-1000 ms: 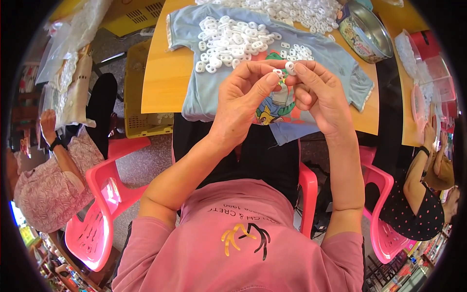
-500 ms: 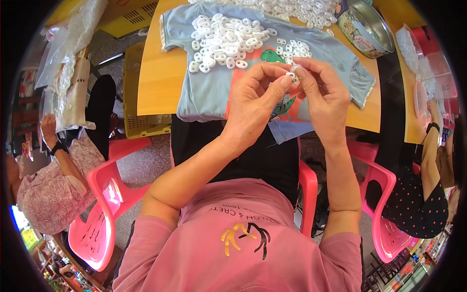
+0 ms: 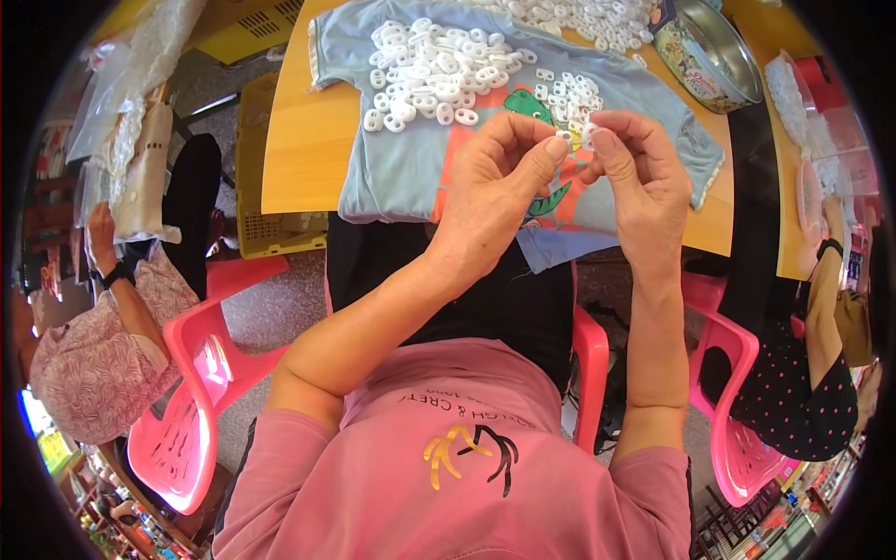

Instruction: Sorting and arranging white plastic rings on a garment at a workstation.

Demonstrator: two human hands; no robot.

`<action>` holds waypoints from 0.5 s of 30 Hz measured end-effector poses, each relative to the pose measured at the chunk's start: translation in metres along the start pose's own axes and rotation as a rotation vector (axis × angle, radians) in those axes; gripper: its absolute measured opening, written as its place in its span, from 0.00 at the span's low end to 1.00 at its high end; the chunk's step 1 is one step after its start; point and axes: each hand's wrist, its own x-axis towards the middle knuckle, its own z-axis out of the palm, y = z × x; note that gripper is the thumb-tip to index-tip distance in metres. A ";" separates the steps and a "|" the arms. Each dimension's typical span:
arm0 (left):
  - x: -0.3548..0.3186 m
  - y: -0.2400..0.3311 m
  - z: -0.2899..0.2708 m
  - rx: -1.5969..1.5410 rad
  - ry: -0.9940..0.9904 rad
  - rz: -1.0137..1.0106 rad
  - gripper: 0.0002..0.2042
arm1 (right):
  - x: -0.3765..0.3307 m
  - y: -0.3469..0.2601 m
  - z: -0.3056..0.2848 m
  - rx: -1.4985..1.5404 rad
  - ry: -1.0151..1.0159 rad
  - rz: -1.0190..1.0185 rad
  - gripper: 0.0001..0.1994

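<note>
My left hand (image 3: 495,191) pinches a small white plastic piece with two holes (image 3: 564,137) between thumb and forefinger. Close beside it, my right hand (image 3: 646,191) is pinched on another small white piece (image 3: 588,137), partly hidden by the fingertips. A narrow gap parts the two hands. Beneath them lies a light blue T-shirt (image 3: 387,177) with a dinosaur print, spread over the table. Just beyond my fingers is a small heap of squarish white two-holed pieces (image 3: 571,93). Farther left on the shirt sits a larger heap of oval white two-holed pieces (image 3: 434,75).
More white pieces (image 3: 607,23) cover the far side of the wooden table (image 3: 299,154). A round metal tin (image 3: 695,65) stands at the far right. Left of the table is a yellow crate (image 3: 271,245). People sit on both sides, near pink chairs (image 3: 177,448).
My hands have drawn slightly apart, the right one shifting right. The white pieces at my fingertips, close together before, are now separated. The view has shifted a little.
</note>
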 end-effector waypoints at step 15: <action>0.001 0.000 0.000 -0.023 -0.024 -0.010 0.10 | -0.001 0.000 0.000 -0.018 -0.004 0.000 0.09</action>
